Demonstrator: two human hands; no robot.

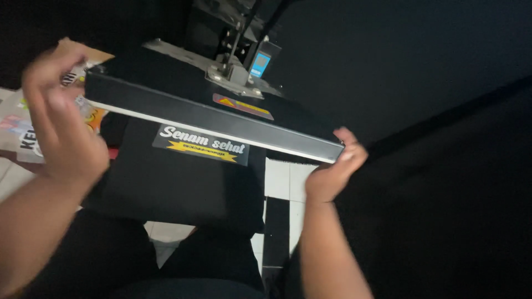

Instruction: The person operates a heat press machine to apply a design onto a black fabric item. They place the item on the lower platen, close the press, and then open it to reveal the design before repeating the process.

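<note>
— Forearms come up from the bottom edge first. How do the hands sit?

— Right hand (331, 173) has its fingers curled against the near right corner of the heat press's upper plate (213, 119), thumb under the edge; it looks like a light pinch on that corner. Left hand (62, 119) is blurred, fingers loosely spread, close to the plate's left end; I cannot tell whether it touches.

— And what lies under that grip?

— A black garment (172, 182), soft and matte, is spread flat over the lower bed, just below the right hand's corner. A rectangular transfer print (200, 145), glossy, with white lettering and a yellow burst, sits on its upper part, under the plate's front edge.

— How far along does it look?

— I judge the cloth and print are laid; the plate stands raised at a tilt, with a gap above them, so pressing looks not done, or the plate is open after it. I cannot say which.

— Beyond the grip?

— Metal bracket and small blue controller (260, 63) on the plate; printed sheets (25, 130) past the left hand.
</note>
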